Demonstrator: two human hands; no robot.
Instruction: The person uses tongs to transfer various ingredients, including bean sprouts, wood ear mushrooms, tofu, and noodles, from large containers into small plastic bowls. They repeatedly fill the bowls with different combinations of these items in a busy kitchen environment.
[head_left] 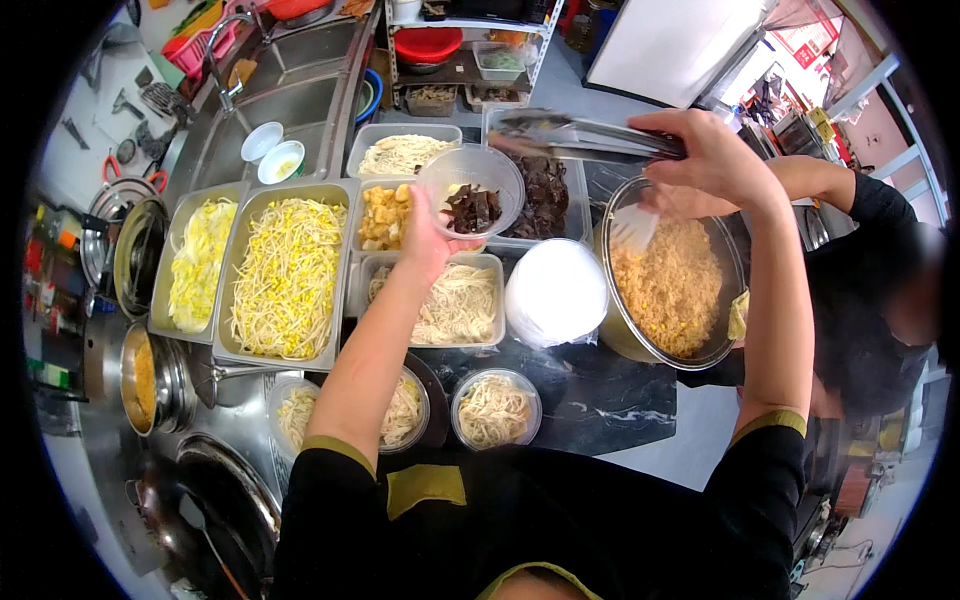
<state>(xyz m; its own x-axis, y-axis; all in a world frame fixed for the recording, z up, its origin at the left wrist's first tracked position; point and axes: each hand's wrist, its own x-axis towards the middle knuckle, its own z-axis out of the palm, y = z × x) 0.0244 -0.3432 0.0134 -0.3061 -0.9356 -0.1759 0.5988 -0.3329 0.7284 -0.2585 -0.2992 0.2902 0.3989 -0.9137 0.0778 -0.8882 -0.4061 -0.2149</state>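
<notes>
My left hand (432,240) grips a clear round plastic bowl (458,168) by its side, above the food trays. Some dark brown leafy pieces (472,208) that look like wood ear fungus lie inside it. Metal tongs (600,138) are in my right hand (715,160), pointing left over a tray of the same dark pieces (545,195). Whether the tongs' tips, blurred, hold anything I cannot make out. Below my right hand, a white paddle (633,228) dips into a pot of yellowish rice (670,285); a co-worker's arm (810,185) reaches toward it from the right.
Trays hold bean sprouts (285,275), shredded cabbage (200,265), fried cubes (383,218) and pale noodle-like strips (455,305). A stack of white lids or bowls (556,293) stands beside the pot. Filled bowls (497,410) line the near counter edge. A sink (300,100) is at back left.
</notes>
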